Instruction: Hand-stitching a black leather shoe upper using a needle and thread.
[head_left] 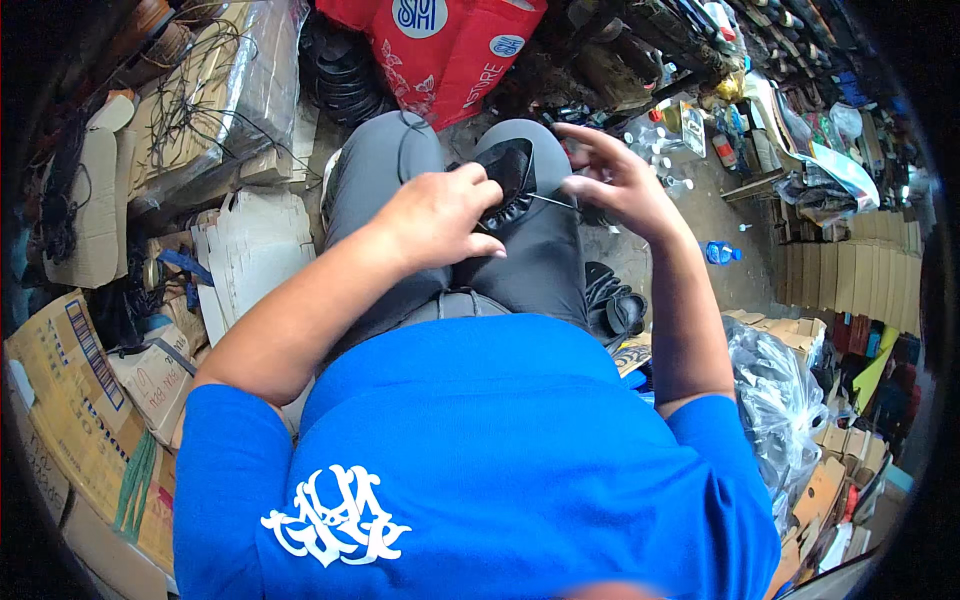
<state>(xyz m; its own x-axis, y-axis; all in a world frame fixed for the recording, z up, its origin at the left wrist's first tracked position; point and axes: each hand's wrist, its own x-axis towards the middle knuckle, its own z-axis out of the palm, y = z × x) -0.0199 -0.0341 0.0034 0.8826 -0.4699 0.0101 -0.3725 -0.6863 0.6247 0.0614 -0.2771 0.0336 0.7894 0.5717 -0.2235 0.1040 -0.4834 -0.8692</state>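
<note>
A black shoe piece (508,172), with a dark gathered edge, lies on my right thigh near the knee. My left hand (445,215) is closed on its near left side, thumb pointing right. A thin metal shaft (552,203), like an awl or thick needle, sticks out of the piece toward the right; its far end is lost under my right hand. Just right of the piece, my right hand (622,185) has its fingers spread, slightly blurred. A dark cord (402,150) loops over my left knee above the left hand.
A red bag (440,60) stands beyond my knees, beside stacked black shoe parts (345,75). Cardboard (255,240) and cartons (90,400) crowd the left. At right are small bottles (655,145), a blue bottle (722,252), stacked cardboard (850,275) and a clear plastic bag (775,400).
</note>
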